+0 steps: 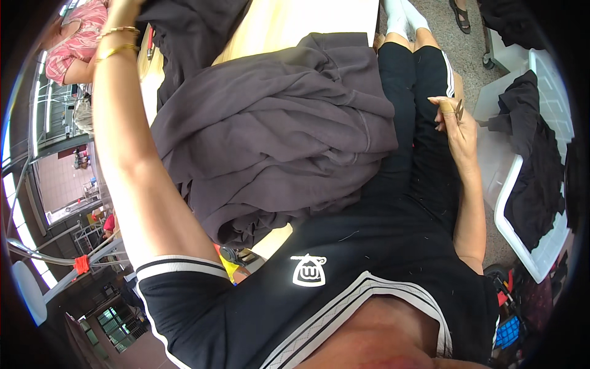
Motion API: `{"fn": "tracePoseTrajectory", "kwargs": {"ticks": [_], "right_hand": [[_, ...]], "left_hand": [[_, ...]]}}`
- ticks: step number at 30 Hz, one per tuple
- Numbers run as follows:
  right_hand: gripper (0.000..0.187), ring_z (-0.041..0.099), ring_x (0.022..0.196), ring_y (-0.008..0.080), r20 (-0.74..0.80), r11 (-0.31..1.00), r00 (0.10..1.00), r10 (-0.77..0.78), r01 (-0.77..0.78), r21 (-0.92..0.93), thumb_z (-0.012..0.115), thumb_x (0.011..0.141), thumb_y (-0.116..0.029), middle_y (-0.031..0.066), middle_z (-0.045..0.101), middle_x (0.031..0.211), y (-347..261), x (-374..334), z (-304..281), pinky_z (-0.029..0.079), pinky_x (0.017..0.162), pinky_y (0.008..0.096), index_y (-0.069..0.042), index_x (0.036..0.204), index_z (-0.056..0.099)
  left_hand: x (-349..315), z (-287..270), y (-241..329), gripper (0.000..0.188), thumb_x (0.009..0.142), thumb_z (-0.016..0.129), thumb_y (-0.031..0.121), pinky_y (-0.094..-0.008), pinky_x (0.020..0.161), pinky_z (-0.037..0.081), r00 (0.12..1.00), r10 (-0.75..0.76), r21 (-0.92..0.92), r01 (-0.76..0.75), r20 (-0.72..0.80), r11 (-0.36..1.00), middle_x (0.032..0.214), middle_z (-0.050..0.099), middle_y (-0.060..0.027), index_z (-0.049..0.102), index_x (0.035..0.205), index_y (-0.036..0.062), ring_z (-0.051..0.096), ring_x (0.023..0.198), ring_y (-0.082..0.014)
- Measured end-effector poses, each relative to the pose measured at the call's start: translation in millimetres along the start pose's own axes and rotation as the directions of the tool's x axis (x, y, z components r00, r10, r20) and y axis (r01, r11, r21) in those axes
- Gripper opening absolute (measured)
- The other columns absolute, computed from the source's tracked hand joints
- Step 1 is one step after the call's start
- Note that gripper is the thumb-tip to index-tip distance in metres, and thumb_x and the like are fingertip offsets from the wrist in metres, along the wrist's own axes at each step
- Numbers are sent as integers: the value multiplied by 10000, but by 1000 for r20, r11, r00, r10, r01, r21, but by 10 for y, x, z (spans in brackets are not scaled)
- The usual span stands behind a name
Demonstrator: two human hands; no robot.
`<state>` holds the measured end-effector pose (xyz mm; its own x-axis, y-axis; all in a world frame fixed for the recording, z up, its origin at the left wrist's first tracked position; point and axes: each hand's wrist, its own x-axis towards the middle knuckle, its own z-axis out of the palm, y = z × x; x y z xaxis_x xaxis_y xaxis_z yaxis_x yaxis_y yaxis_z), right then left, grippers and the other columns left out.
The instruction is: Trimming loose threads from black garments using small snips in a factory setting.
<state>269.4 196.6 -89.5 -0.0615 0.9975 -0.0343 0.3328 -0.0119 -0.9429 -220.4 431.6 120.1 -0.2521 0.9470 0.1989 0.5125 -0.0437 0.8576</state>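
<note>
Garment heap blocks table; far strip bare.

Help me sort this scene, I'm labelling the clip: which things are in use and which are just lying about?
In use:
left hand on a dark garment
right hand holding small snips
grey sweatshirt on the table

Lying about:
white bin with black clothes

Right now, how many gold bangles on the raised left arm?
2. Both thin gold bangles sit on the left wrist: upper bangle, lower bangle. More may be hidden behind the wrist.
</note>
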Motion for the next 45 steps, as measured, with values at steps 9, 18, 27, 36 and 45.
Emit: {"fn": "tracePoseTrajectory", "kwargs": {"ticks": [9, 18, 27, 36, 45], "right_hand": [[340, 448, 684, 33, 340, 955, 937, 86, -174, 239, 605, 945, -260, -42, 579, 820, -266, 143, 562, 371, 624, 190, -9, 1171, 647], [77, 530, 628, 26, 445, 951, 877, -182, 42, 307, 748, 766, -21, 4, 667, 747, -562, 114, 414, 374, 548, 185, -1, 832, 714], [142, 581, 542, 150, 807, 966, 530, -260, 136, 222, 716, 708, -46, 86, 674, 712, -524, -194, 246, 435, 518, 275, 9, 839, 714], [450, 349, 540, 21, 671, 974, 706, -229, 164, 159, 809, 685, -39, -65, 399, 581, -683, -118, 375, 289, 503, 216, -67, 1116, 686], [446, 245, 469, -30, 370, 750, 929, 24, -262, 607, 502, 995, -290, -77, 376, 616, -237, 27, 336, 194, 398, 144, 33, 1303, 519]], "left_hand": [[-1858, 796, -181, 316, 915, 625, 260, -296, 852, 475, 510, -187, 429, -413, 840, 803, 959, 692, -111, 648, 1081, -8, 629, 905, -185], [-2496, 197, 611, 98, 846, 638, 83, -269, 800, 433, 780, 46, 52, -101, 624, 994, 868, 616, -70, 613, 842, -11, 568, 851, -162], [-3081, 316, 211, 125, 828, 675, 105, -356, 668, 471, -114, -16, 19, 23, 993, 1000, 781, 632, -114, 644, 834, -16, 640, 754, -282], [-2786, 225, 598, 89, 880, 613, 87, -267, 763, 460, 787, 90, 140, -219, 610, 966, 828, 605, -37, 629, 900, 2, 604, 835, -150], [-2637, 514, 388, 327, 850, 701, 158, -318, 968, 392, 761, 649, 432, -585, -2, 687, 1217, 575, -96, 629, 1145, 38, 518, 1167, -218]]}}
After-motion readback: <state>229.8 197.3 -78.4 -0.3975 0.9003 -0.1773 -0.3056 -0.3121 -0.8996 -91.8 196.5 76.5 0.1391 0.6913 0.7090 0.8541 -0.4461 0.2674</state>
